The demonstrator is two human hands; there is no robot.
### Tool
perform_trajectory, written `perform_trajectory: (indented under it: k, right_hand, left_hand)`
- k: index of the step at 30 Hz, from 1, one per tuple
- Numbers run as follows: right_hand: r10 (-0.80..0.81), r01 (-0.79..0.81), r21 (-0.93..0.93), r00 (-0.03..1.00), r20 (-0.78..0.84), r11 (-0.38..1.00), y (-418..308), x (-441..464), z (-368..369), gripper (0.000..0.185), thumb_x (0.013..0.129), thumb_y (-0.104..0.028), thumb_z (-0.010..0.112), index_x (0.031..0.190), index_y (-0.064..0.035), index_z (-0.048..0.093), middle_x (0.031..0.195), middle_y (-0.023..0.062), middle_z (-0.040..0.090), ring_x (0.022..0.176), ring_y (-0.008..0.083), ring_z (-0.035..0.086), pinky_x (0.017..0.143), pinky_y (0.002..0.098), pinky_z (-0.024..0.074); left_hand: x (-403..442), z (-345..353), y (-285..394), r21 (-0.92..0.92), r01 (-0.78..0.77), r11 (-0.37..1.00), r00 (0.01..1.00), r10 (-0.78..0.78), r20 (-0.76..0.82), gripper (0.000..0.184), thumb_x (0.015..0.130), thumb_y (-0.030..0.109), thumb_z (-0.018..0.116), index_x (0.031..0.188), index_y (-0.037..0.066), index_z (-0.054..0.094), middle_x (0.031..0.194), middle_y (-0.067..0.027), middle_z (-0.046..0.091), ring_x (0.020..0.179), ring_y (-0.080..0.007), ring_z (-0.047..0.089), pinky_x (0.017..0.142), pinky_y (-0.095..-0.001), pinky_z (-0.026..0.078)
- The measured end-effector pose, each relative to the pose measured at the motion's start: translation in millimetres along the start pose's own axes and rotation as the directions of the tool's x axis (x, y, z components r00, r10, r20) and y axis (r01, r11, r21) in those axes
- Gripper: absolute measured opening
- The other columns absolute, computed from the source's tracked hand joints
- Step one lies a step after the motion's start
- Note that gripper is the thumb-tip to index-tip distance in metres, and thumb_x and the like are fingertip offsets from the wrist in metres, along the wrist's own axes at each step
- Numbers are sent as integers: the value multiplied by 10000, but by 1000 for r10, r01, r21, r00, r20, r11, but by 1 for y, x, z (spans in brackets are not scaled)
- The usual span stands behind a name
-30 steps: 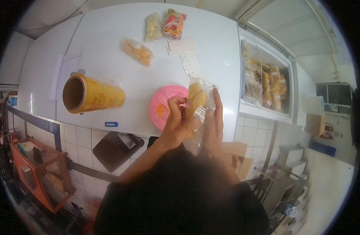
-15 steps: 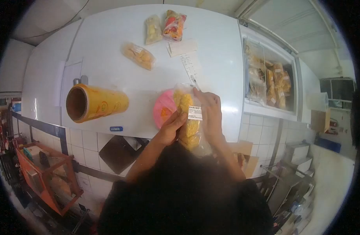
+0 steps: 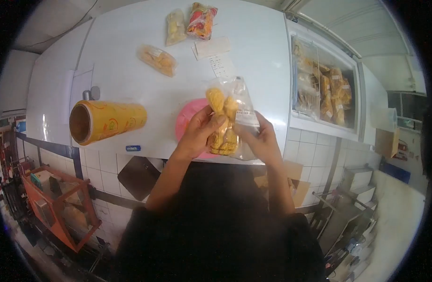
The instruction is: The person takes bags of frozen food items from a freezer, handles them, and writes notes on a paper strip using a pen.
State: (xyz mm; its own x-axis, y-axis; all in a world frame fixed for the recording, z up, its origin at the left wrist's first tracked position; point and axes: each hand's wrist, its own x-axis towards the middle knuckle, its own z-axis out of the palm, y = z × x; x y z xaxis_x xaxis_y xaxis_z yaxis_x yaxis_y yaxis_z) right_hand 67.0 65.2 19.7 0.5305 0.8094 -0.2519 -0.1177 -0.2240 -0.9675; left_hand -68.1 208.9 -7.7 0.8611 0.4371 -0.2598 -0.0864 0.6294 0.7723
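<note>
A clear plastic bag of yellow crumb-coated food (image 3: pixel 231 105) is held up between both hands over the front of the white top. It has a white label on its right side; in the earlier view the label's first word reads SHRIMP. My left hand (image 3: pixel 197 134) grips the bag's left side, thumb across the front. My right hand (image 3: pixel 263 141) grips its lower right side, fingers partly behind the plastic. Behind the bag and my left hand lies a round pink item (image 3: pixel 185 117), partly covered. Just beyond are a handwritten paper slip (image 3: pixel 221 66) and a larger paper (image 3: pixel 213 46).
On the white top (image 3: pixel 112 56) lie a large yellow film roll (image 3: pixel 119 123), a small blue object (image 3: pixel 133 148), and bagged foods: a tan one (image 3: pixel 157 60), a pale one (image 3: pixel 176 27), a red-orange one (image 3: pixel 202 21). At right, an open freezer compartment (image 3: pixel 336 94) holds several bags.
The bag has moved away from my body and turned, its label now tilted. Both hands have shifted on it, the right one lower. The view has shifted slightly.
</note>
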Motion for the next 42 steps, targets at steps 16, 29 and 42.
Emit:
perform_trajectory:
  k: [16,29,42]
  right_hand:
    - [32,-23,233,999,-39,972,6,15,-35,396,1041,-291,641,1305,5,649,1077,15,720,910,76,623,808,266,508]
    - [51,-8,394,994,-99,919,12,5,-33,307,1065,-275,609,1259,-53,695,1050,7,743,874,63,661,783,247,522]
    - [168,-135,248,979,-117,959,-16,-7,-25,388,1081,-336,570,1281,-18,662,1121,45,727,952,94,670,826,265,534]
  left_hand:
    - [25,3,1,-3,58,998,947,-54,318,586,1007,116,646,1517,-2,383,1352,-77,579,1246,-150,569,1069,-348,478]
    - [3,15,17,197,-138,971,948,72,311,804,932,-32,675,1598,-5,226,1441,-134,527,1334,-219,545,1093,-371,486]
    - [18,14,9,182,-82,980,988,55,146,505,1015,263,683,1395,-25,517,1206,-80,664,1083,-137,648,946,-325,540]
